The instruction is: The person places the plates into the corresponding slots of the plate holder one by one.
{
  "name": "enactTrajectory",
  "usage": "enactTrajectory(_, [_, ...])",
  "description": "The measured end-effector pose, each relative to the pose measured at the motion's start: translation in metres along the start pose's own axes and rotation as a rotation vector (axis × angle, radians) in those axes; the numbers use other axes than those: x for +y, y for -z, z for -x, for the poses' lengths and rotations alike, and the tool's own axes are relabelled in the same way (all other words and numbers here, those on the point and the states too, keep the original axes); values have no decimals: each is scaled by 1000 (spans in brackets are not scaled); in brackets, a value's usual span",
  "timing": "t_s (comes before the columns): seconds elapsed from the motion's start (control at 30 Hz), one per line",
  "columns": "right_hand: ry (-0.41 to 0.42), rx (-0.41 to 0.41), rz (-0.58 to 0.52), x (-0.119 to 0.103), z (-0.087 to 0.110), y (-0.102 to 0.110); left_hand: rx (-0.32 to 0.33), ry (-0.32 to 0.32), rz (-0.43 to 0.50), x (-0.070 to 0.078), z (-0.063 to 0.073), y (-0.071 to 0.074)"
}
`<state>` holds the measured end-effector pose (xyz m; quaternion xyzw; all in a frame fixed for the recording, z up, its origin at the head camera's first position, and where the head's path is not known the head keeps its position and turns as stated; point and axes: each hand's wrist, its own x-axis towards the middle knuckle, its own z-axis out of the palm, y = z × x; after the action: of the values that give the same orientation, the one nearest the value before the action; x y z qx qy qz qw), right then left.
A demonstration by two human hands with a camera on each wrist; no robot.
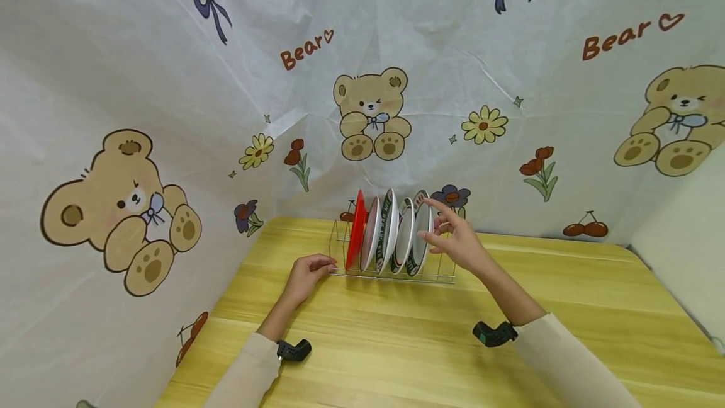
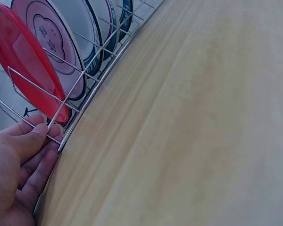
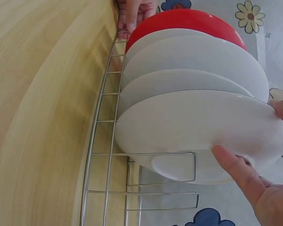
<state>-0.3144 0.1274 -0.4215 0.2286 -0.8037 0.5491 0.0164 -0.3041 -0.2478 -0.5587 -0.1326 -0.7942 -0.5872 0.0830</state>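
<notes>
A wire dish rack (image 1: 391, 278) holds several plates upright in a row. At its left end stands a red plate (image 1: 355, 232), then a pink plate (image 2: 49, 40). White plates follow, among them one with a dark lettered rim (image 1: 387, 232). My left hand (image 1: 306, 276) pinches the wire at the rack's left corner, thumb above and fingers below. Over at the row's right end, my right hand (image 1: 455, 241) holds the last white plate (image 3: 193, 122). Its thumb lies against that plate's pale underside and a fingertip is at the rim; the other fingers are partly hidden.
The rack stands on a wood-grain table (image 1: 362, 339) near its back edge. Behind and to the left hangs a white cloth (image 1: 442, 30) printed with bears and flowers. Bare wire slots (image 3: 162, 193) show to the right of the last plate.
</notes>
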Motion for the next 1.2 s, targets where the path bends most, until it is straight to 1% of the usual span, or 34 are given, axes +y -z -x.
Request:
enactTrajectory(0.1, [1,6,8,0,2,-2,-6,10,4,-1,0,1])
enactTrajectory(0.13, [2,7,14,-1,2,-3,-2,3,14,-2,1,2])
enactTrajectory(0.17, [6,9,24,-1,2,-4,4,6,25,-6,0,2])
enactTrajectory(0.27, [15,20,45,0,3,-6,12,3,51,-8,0,3])
enactTrajectory(0.37, [30,33,60,3,4,-7,14,-5,45,-7,1,3])
enactTrajectory(0.43, [36,55,60,6,6,-7,11,-14,38,-8,1,2])
enactTrajectory(0.5, [42,108,57,12,9,-6,5,-14,46,-7,1,1])
enactTrajectory(0.53, [43,153,63,15,11,-5,4,-11,50,-7,1,0])
enactTrajectory(0.67, [34,392,135,30,20,-2,-1,-9,55,-5,0,-2])
enactTrajectory(0.7, [30,440,152,34,22,-2,-3,-10,59,-4,-1,-2])
enactTrajectory(0.73, [23,472,163,36,25,-2,-4,-8,62,-4,-1,-2])
enactTrajectory(0.77, [13,488,171,39,27,-2,-7,-10,67,-3,-1,-2])
enactTrajectory(0.83, [-11,462,163,44,30,-1,-8,-7,86,-1,-2,-2])
enactTrajectory(1.0, [-111,293,167,54,34,-2,-6,-17,85,0,-1,0])
enactTrajectory(1.07, [-136,243,164,56,34,-3,-4,-20,82,-2,-1,1])
enactTrajectory(1.2, [-150,202,122,61,33,-3,-7,-20,78,-5,0,1])
